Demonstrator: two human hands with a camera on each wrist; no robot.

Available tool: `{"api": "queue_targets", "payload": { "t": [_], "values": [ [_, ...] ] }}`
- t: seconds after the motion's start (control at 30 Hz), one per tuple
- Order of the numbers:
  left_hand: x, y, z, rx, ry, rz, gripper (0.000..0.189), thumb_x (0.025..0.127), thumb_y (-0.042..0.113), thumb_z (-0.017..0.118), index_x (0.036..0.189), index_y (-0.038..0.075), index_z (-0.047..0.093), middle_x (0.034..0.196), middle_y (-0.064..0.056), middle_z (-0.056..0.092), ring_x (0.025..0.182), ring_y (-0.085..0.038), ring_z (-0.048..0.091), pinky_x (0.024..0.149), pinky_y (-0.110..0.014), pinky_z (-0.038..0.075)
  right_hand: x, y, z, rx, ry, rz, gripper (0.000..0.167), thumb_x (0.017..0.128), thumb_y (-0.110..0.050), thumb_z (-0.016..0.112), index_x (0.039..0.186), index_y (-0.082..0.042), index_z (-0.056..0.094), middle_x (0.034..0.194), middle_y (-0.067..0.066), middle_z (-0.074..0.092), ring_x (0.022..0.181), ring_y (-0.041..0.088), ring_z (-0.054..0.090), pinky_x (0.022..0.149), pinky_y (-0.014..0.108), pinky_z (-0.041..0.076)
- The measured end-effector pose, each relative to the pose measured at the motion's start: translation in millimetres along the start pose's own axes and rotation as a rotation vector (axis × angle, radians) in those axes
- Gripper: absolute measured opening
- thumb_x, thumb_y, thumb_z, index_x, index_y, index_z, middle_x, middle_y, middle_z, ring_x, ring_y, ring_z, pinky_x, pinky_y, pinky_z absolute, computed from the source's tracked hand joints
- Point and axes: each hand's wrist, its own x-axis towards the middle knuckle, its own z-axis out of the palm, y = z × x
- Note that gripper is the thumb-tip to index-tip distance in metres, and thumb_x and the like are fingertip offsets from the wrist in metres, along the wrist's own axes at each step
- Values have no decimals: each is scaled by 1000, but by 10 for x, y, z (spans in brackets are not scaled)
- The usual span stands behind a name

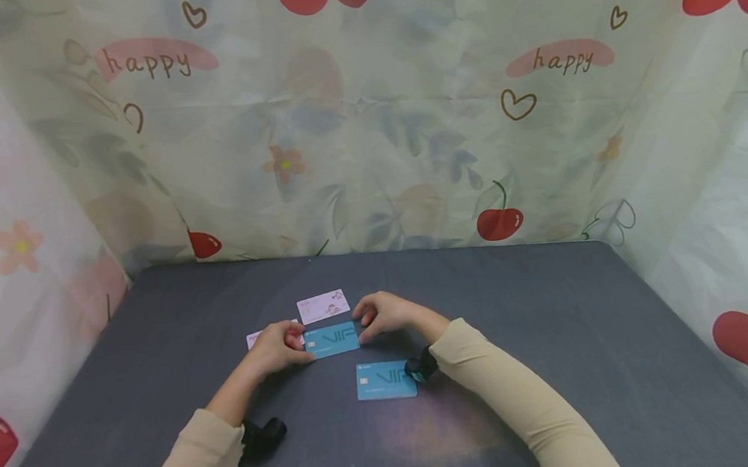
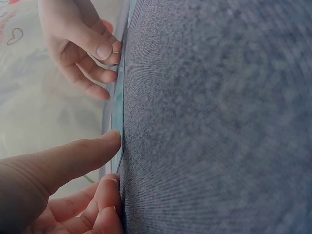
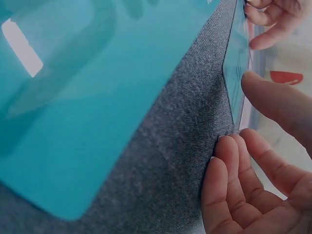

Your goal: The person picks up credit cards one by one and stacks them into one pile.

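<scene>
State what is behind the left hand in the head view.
A pink card shows at its left end; the left hand covers its middle, which cannot be seen.

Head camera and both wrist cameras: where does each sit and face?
Head: worn on the head, facing forward and down at the table; left hand, right hand, sleeves show.
Left wrist: on that wrist, facing low along the table; left hand near, right hand beyond.
Right wrist: on that wrist, facing past the near blue card; right hand close, left hand beyond.
Both wrist views share the blue card between the hands.
</scene>
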Motion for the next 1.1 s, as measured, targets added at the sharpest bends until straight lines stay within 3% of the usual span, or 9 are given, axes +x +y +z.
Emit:
{"api": "queue_targets", "payload": {
  "t": [0.2, 0.77, 1.1],
  "values": [
    [15, 4, 2, 6, 1, -30, 55, 74, 11, 77, 120, -8, 54, 71, -4, 49, 66, -14, 46, 63, -25, 35, 15, -40, 9, -22, -8, -2, 44, 72, -14, 79, 112, -4, 62, 94, 6, 60, 82, 12, 50, 70, 20, 40],
    [27, 13, 34, 7, 23, -12, 48, 72, 7, 77, 113, -9, 56, 70, -2, 51, 64, -12, 46, 61, -23, 35, 48, -52, 80, -41, 15, 30, 42, 69, -11, 81, 104, -9, 59, 93, 5, 56, 83, 15, 49, 73, 24, 39],
    [32, 29, 69, 82, 69, -27, 46, 70, 12, 79, 108, -4, 59, 86, -10, 61, 78, -18, 54, 70, -27, 41, 62, -62, 93, -41, 15, 39, 43, 69, -10, 81, 103, -9, 56, 96, 6, 58, 86, 16, 52, 75, 26, 42]
  ]
}}
